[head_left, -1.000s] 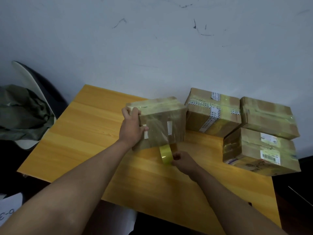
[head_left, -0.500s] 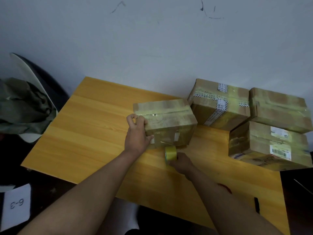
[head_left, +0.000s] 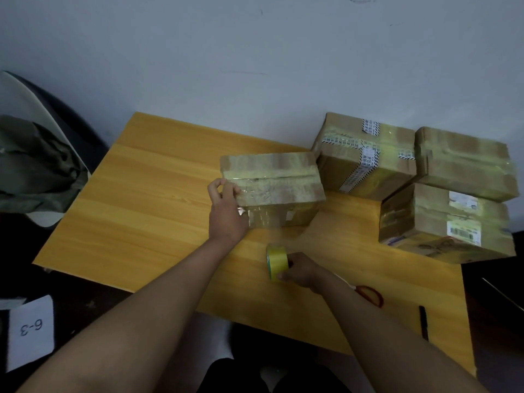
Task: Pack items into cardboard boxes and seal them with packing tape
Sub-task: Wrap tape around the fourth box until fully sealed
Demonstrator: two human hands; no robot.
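A taped cardboard box [head_left: 276, 184] lies flat in the middle of the wooden table [head_left: 147, 205]. My left hand [head_left: 226, 212] grips its near left corner, fingers curled over the top edge. My right hand [head_left: 302, 269] holds a yellow roll of packing tape [head_left: 276, 260] above the table, a short way in front of the box. A clear strip of tape seems to run from the box's front face towards the roll.
Three sealed boxes [head_left: 364, 154] [head_left: 465, 163] [head_left: 445, 222] sit at the right back of the table. Red-handled scissors [head_left: 368, 295] and a black pen [head_left: 423, 321] lie near the right front edge. A chair with green cloth [head_left: 34, 165] stands left; a paper marked 6-3 [head_left: 29, 331] lies on the floor.
The box has been tipped down flat onto the table. My right hand has pulled the tape roll back from the box towards me. My left hand stays on the box's left corner.
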